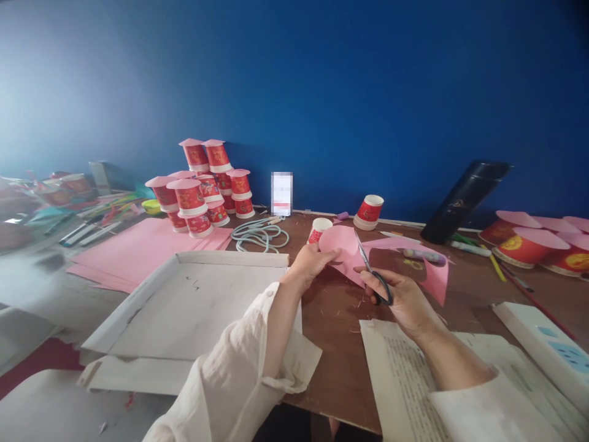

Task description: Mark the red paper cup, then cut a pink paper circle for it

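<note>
My left hand (310, 261) pinches the edge of a pink paper sheet (343, 248) held above the brown table (331, 331). My right hand (400, 298) grips black-handled scissors (372, 270), whose blades reach into the pink paper. A rounded part of the sheet curves up near my left fingers, and a pink offcut (435, 279) hangs to the right. A small red paper cup (318, 229) stands just behind the paper.
A stack of red cups with pink lids (202, 187) stands at the back left on pink sheets (138, 248). A white cardboard tray (193, 304), a coiled cable (258, 235), a tipped cup (368, 212), a black flask (462, 199), glue sticks and lidded cups (529, 245) surround me. Printed pages (405, 374) lie under my right arm.
</note>
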{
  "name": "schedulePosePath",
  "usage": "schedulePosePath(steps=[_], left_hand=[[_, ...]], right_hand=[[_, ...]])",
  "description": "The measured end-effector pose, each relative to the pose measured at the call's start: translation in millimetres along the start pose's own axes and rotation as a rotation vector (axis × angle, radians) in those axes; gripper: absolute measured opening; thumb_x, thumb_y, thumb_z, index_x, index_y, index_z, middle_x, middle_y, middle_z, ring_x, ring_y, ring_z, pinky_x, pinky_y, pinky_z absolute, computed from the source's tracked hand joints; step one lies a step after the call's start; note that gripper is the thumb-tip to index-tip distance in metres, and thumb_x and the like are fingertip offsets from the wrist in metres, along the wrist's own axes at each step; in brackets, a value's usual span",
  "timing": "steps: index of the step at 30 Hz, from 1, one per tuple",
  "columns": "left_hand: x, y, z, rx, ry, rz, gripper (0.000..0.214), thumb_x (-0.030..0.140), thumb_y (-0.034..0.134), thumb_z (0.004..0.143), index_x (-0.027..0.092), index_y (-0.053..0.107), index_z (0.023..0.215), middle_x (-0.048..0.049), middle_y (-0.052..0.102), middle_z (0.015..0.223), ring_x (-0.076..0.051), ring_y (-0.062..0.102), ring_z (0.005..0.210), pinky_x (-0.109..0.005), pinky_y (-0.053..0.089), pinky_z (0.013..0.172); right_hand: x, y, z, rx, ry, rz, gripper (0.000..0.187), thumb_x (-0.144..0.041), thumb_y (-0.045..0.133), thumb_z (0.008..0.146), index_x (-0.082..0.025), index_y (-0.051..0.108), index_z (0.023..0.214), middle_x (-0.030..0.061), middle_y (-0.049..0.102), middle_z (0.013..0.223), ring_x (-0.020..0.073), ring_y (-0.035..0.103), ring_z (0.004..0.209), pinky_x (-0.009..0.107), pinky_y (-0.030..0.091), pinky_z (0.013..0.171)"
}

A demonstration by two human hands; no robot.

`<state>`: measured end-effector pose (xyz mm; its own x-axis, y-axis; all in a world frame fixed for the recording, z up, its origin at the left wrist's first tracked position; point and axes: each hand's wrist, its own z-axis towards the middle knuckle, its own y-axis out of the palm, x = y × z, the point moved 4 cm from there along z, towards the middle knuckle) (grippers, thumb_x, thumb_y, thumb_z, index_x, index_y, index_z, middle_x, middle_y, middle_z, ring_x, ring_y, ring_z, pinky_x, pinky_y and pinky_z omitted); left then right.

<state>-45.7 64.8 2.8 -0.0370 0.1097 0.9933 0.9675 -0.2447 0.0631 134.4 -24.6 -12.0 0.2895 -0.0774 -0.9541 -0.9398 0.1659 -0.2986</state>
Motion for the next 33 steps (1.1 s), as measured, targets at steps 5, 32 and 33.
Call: schedulePosePath(steps=[5,32,33], left_hand=[[5.2,-0.2,-3.7,-0.019,-0.009,0.09,0.022,0.026,0.081,0.071,0.017,0.063,0.061,0.0005,0.056,0.053,-0.015,0.058,0.068,-0.026,0.045,0.073],[-8.7,0.7,6.5,-0.08,-0.018,-0.045,0.031,0.04,0.082,0.065,0.017,0.062,0.066,0.0031,0.05,0.055,-0.008,0.038,0.052,-0.026,0.026,0.054],[-9.1,0.5,6.9,-0.08,-0.018,-0.041,0.031,0.04,0.083,0.065,0.016,0.062,0.066,0.0031,0.05,0.055,-0.008,0.038,0.052,-0.026,0.027,0.054]], right_hand=[[-2.8,-0.5,-0.4,0.006,0.012,0.001,0.056,-0.069,0.072,0.074,-0.021,0.079,0.101,-0.0006,0.061,0.067,0.0129,0.051,0.062,0.03,0.038,0.065],[-1.8,-4.6,0.9,0.039,-0.058,-0.002,0.047,-0.066,0.068,0.081,-0.02,0.067,0.07,0.0007,0.061,0.068,0.0148,0.053,0.066,0.028,0.039,0.065],[-1.9,-4.5,1.0,0.035,-0.061,0.003,0.047,-0.065,0.068,0.082,-0.02,0.066,0.069,0.0008,0.061,0.068,0.0148,0.053,0.067,0.028,0.039,0.065]])
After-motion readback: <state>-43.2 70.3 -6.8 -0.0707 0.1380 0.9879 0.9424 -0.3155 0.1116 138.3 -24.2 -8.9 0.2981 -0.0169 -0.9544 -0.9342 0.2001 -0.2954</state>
